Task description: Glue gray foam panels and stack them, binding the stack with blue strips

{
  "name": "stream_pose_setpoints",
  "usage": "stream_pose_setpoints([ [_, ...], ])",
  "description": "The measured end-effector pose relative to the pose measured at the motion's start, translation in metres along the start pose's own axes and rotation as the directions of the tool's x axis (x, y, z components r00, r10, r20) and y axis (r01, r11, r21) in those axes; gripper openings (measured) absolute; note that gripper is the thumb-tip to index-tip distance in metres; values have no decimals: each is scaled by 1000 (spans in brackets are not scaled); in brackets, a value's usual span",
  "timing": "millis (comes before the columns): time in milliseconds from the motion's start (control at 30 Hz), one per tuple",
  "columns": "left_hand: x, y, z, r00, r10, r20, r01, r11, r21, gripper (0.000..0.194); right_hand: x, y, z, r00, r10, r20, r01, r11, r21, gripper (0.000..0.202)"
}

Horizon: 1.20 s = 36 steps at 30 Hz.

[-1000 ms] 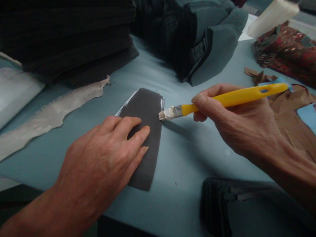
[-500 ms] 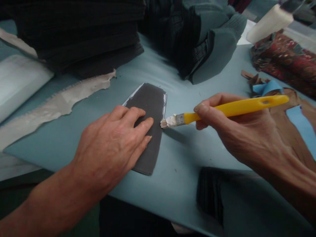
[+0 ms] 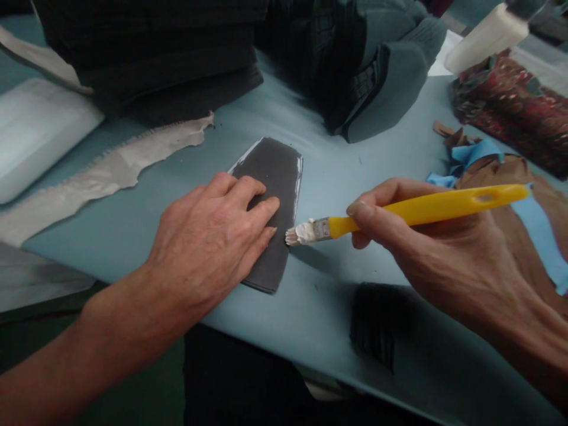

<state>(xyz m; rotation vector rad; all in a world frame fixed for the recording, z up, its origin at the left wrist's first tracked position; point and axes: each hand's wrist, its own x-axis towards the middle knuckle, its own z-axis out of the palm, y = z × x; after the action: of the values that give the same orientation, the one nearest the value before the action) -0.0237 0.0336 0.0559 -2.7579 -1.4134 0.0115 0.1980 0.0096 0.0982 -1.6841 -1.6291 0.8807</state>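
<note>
A dark grey, tapered flat piece (image 3: 279,171) lies on the table, with white paste along its upper left and right edges. My left hand (image 3: 217,225) rests flat on it, fingers spread and holding nothing. Between the thumb and fingers of my right hand (image 3: 399,222) is a yellow-handled paintbrush (image 3: 444,207). White paste coats its bristles, whose tips touch the right edge of the grey piece below the white streak. Part of the piece's left side is hidden under my left hand.
Tall stacks of dark pieces (image 3: 151,53) and grey-green pieces (image 3: 390,89) stand at the back. A pale ragged strip (image 3: 115,157) lies left, near a white block (image 3: 39,133). Brown and blue scraps (image 3: 497,168) and a red patterned bundle (image 3: 510,106) sit right. Another dark stack (image 3: 377,325) is at the front.
The brush has slid down along the right edge of the grey piece, towards me. My left hand stays on the piece. The whole view has shifted slightly.
</note>
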Motion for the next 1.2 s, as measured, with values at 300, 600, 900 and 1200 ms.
stream_pose_setpoints([
  [300, 1, 1, 3, 1000, -29, 3, 29, 998, -52, 39, -17, -8, 3, 999, 23, 50, -23, 1000, 8, 34],
  [600, 1, 4, 3, 999, -46, 13, 47, 998, -44, 44, -34, -12, 12, 997, 83, 9, -83, 993, 85, 37],
  [900, -1, 6, 2, 998, -58, 31, 58, 998, -13, 40, -51, -17, 17, 991, 129, 37, -133, 985, 113, 24],
  [1200, -2, 3, 7, 999, -37, 8, 37, 999, -8, 40, -52, -28, 13, 981, 180, 69, -185, 980, 75, 21],
])
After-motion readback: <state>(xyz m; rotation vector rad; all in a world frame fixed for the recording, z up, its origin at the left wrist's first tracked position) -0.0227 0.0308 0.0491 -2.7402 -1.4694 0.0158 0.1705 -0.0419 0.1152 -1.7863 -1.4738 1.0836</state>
